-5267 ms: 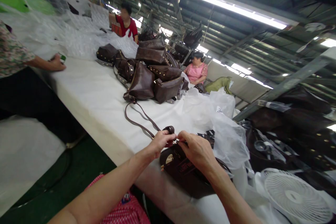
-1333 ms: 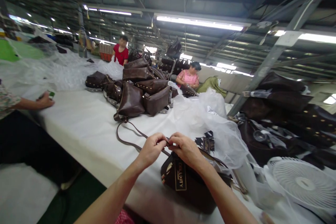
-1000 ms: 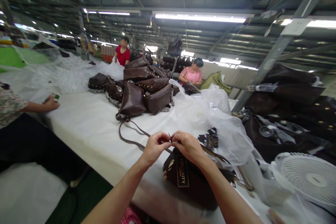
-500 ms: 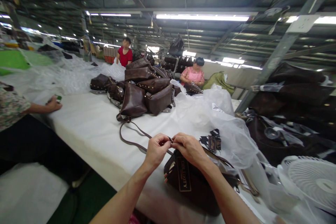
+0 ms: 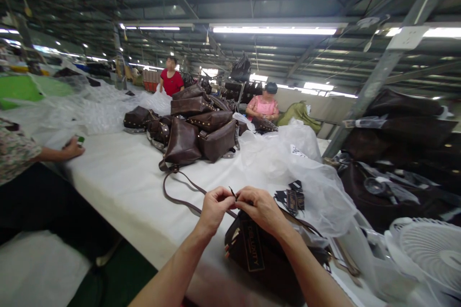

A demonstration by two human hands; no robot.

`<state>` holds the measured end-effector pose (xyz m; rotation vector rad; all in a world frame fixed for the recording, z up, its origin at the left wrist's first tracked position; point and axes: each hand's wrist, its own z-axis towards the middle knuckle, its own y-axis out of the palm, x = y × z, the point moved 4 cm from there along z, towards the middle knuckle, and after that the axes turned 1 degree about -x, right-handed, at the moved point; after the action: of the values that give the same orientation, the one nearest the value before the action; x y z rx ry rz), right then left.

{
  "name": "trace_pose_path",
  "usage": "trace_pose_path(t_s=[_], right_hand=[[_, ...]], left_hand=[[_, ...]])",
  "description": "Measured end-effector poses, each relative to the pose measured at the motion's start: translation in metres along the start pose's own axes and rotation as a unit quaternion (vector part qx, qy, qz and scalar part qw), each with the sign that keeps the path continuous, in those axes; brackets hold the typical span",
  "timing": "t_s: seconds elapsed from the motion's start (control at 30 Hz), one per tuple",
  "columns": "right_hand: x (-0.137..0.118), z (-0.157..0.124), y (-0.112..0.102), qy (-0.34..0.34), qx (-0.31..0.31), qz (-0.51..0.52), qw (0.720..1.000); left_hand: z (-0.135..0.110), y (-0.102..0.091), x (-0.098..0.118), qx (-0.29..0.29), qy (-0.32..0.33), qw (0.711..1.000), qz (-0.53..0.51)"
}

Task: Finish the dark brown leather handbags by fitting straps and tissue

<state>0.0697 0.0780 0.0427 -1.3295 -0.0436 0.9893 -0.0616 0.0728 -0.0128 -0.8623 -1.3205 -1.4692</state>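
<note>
Item, left hand (image 5: 214,210): thumb and fingertips pressing together, pinching a thin dark cord (image 5: 233,194) above the near end of the bag.

Item, right hand (image 5: 262,208): thumb and forefinger meeting the left fingertips, pinching the same cord; wrist lying over the bag. Half a second ago the fingers were hiding most of the cord; now its tip is standing up between them. In the earliest frame a thicker brown loop was rising above the left fingers.

Item, dark brown bag (image 5: 266,278): resting at the near table edge, between the forearms. Its gold-lettered label (image 5: 253,244), blurred in the earliest frame, is now showing legibly.

Item, brown strap (image 5: 180,197): curving over the white table (image 5: 118,172) between the pile of brown bags (image 5: 201,127) and the left hand, keeping much the same curve as before.

Item, black hang tags (image 5: 292,200): lying beyond the right hand, beside the clear plastic (image 5: 317,201); partly covered by that hand in the earliest frame, now lying apart from it.
</note>
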Motion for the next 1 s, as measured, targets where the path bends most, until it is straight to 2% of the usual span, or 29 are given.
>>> trace_pose_path(t_s=[0.27,0.4,0.57,0.73,0.9,1.0], right_hand=[[0.004,0.000,0.000,-0.004,0.013,0.021,1.000],[0.003,0.001,-0.002,-0.010,0.018,0.065,0.998],[0.009,0.000,-0.005,0.011,0.065,0.120,0.991],[0.014,0.000,-0.005,0.026,0.104,0.122,0.987],[0.013,0.001,-0.006,0.004,0.106,0.111,0.988],[0.013,0.001,-0.006,-0.004,0.108,0.068,0.992]], left_hand=[[0.001,0.002,-0.001,-0.006,-0.039,0.999,-0.023],[0.003,0.004,0.001,-0.012,-0.026,0.999,-0.021],[0.007,0.007,0.002,-0.029,-0.017,0.999,-0.014],[0.011,0.008,0.001,-0.049,0.000,0.999,0.002],[0.014,0.009,-0.001,-0.066,0.000,0.998,0.023],[0.014,0.010,0.000,-0.067,0.003,0.997,0.040]])
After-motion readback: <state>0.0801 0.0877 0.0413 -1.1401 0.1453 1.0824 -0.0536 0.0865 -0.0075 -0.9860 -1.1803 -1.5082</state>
